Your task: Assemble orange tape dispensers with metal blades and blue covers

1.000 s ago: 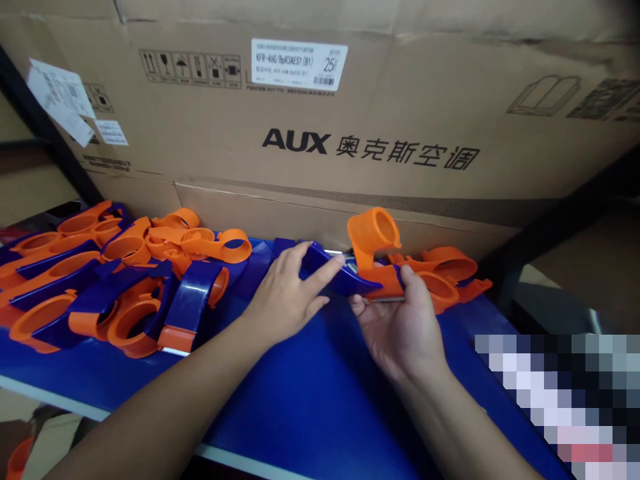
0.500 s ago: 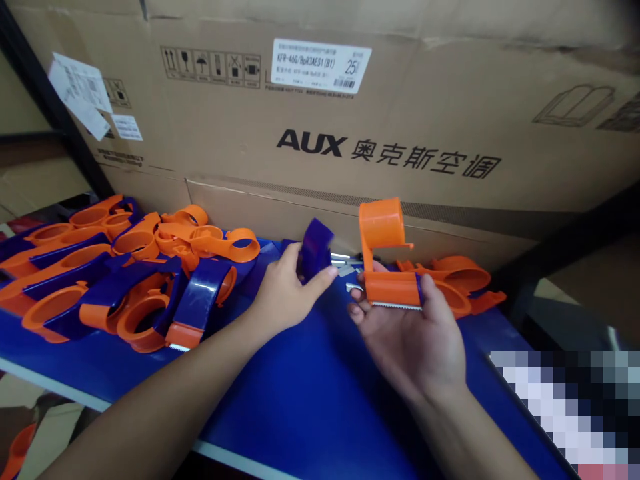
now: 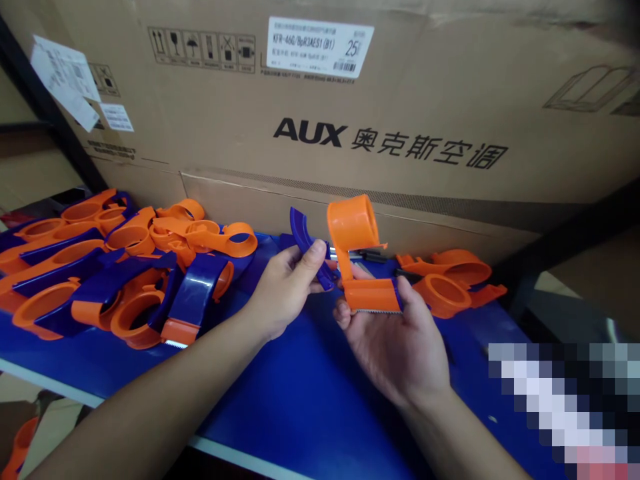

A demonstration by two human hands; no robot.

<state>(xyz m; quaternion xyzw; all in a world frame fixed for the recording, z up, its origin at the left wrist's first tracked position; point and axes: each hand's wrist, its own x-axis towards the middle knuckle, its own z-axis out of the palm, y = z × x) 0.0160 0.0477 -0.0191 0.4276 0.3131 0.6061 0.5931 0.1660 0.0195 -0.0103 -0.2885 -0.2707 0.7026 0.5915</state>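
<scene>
My left hand (image 3: pixel 293 283) grips a curved blue plastic cover (image 3: pixel 301 230) between thumb and fingers, its edge turned toward me. Close by on the right, my right hand (image 3: pixel 400 347) is closed around the lower end of an orange tape dispenser frame (image 3: pixel 354 223). That frame has a round hub at the top and a toothed metal blade along its bottom edge. The two parts are near each other; I cannot tell whether they touch. Small metal strips (image 3: pixel 365 268) lie on the blue surface behind my hands, partly hidden.
Several orange and blue tape dispensers (image 3: pixel 197 290) are heaped on the left of the blue tabletop (image 3: pixel 280 407). More orange frames (image 3: pixel 445 293) lie to the right. A large cardboard box (image 3: pixel 210 120) stands behind, and black rack posts (image 3: pixel 575 247) flank it.
My left hand has turned the blue cover so its curved edge shows. My right hand has brought the orange frame leftward, closer to the cover. The view has shifted slightly.
</scene>
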